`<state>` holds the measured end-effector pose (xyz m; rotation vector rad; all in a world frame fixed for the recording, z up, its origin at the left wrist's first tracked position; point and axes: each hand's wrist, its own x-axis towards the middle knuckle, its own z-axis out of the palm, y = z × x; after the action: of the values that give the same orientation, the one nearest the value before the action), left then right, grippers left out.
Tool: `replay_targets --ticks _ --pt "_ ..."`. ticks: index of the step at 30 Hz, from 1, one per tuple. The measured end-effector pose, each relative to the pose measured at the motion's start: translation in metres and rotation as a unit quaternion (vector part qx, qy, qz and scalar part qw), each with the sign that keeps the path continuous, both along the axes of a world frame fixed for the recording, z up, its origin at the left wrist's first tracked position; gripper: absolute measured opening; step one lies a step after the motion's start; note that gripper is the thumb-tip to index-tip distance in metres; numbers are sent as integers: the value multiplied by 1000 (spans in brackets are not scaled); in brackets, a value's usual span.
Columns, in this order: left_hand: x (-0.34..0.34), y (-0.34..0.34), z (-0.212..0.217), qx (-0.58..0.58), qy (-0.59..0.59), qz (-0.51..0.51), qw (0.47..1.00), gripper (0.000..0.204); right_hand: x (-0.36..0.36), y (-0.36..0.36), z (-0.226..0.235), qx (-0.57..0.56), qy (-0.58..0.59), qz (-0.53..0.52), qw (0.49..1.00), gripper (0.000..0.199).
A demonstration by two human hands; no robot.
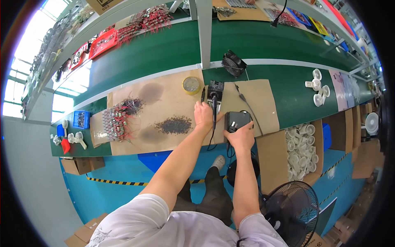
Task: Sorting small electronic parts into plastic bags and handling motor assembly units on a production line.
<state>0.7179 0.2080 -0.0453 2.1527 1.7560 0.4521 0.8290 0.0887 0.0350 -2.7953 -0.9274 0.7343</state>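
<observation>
A: What is in hand at the bench?

B: The left hand (203,115) is closed around the handle of a soldering iron (214,111), which lies over the cardboard mat (164,103) with its tip pointing away toward the iron stand (215,87). I'd say it is held by the handle because that is the cool end, and its cord trails back toward the person.

A: And the other hand?

B: The right hand (240,138) lies on the near edge of the black soldering station (237,120), fingers bent over its edge; whether it truly grips the box or only steadies it, I cannot tell. The station sits just right of the iron, probably so the cord reaches.

A: What surrounds them?

B: A dark heap of small parts (175,124) lies just left of the left hand, within easy reach. Farther left is a cluster of small boards with red wires (119,119). A roll of yellow tape (191,85) sits beyond, and a small black fan (233,64) stands behind the stand, facing the work, perhaps to draw fumes off. To the right, a cardboard box holds white plastic fan parts (300,150).
</observation>
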Motion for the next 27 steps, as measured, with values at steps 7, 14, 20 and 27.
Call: replay_targets --ticks 7,14,20,27 --pt "-59 -46 16 84 -61 -14 995 58 -25 -25 30 34 -8 -19 999 113" --pt "-150 -93 34 98 -93 -8 991 58 -83 -54 70 24 -10 -15 1000 118" --pt "-234 -129 57 103 -104 7 989 57 -141 -85 90 26 13 28 999 119" --pt "-335 -172 71 107 -75 54 990 62 -218 -114 92 14 26 126 992 121"
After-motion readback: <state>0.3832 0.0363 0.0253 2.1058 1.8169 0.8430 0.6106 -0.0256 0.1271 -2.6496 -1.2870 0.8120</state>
